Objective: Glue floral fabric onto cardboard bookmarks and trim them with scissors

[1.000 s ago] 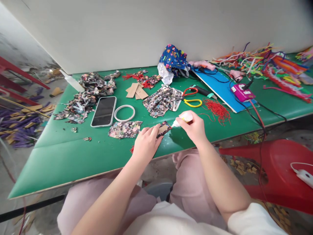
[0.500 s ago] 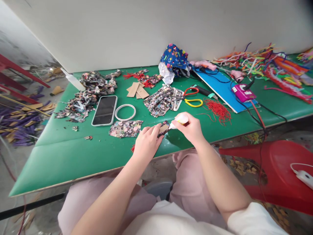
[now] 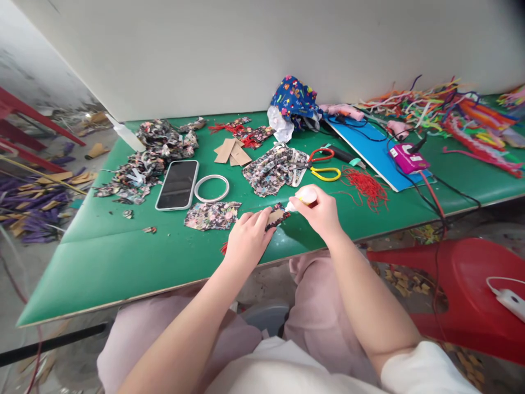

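My left hand (image 3: 247, 239) presses a small floral fabric piece with a brown card on it (image 3: 277, 214) against the green table (image 3: 123, 257). My right hand (image 3: 322, 212) grips a small white glue bottle (image 3: 301, 197), whose nozzle touches the right edge of that piece. A flat floral fabric patch (image 3: 211, 214) lies just left of my left hand. A red tassel end (image 3: 222, 249) shows under my left wrist.
A phone (image 3: 178, 184) and white ring (image 3: 211, 187) lie beyond the patch. Fabric scrap piles (image 3: 141, 164), brown cards (image 3: 231, 152), folded fabric (image 3: 273, 169), scissors (image 3: 322, 163), red threads (image 3: 364, 185), a blue board (image 3: 369, 148) and a pink device (image 3: 407, 156) fill the far side. A red stool (image 3: 471, 290) stands at right.
My right hand brought the glue bottle a little left, so its nozzle now meets the fabric piece. My left hand has kept holding the piece down.
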`<state>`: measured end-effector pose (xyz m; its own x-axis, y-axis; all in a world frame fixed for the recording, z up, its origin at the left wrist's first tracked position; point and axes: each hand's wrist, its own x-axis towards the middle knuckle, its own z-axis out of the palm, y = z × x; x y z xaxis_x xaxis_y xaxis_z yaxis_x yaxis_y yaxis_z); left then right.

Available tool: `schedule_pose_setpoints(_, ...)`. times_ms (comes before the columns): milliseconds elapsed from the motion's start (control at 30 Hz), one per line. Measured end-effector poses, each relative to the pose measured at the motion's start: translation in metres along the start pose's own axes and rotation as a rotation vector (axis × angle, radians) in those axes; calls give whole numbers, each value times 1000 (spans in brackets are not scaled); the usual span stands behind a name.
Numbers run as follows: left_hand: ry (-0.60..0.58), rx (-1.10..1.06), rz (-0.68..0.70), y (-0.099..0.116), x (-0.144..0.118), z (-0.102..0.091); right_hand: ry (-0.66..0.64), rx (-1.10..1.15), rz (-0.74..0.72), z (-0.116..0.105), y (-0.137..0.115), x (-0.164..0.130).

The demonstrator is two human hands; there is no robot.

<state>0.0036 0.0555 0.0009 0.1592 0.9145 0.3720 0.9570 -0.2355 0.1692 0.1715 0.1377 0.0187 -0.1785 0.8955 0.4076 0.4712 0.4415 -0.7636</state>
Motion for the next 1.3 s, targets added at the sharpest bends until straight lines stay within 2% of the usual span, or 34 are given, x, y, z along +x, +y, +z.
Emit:
schedule_pose_setpoints(300,12,12,-14,5,2,3,8,-14,-17,0,-3,-4)
schedule_pose_setpoints(467,5,13,-25,10,6,1,-49,28,-22,4,-9,-6)
schedule_pose_setpoints(667,11,-19,-71,-7,-13,-24,140,143,115,2,-10,-7)
schedule_pose_setpoints(767,-14,-42,-82,-19,-30,-33,68,161,112,9,-19,-12)
schedule_pose_setpoints(933,-39,-85,-122,-22,-44,-31,-134,87,0,30,-36,-22)
schedule_pose_setpoints(1133,-31,-81,-105,-18,-42,-25,-159,18,-156,39,-37,-27)
schedule_pose_setpoints(1300,-40,-101,-101,-19,-42,-22,-158,1,-193,39,-37,-26)
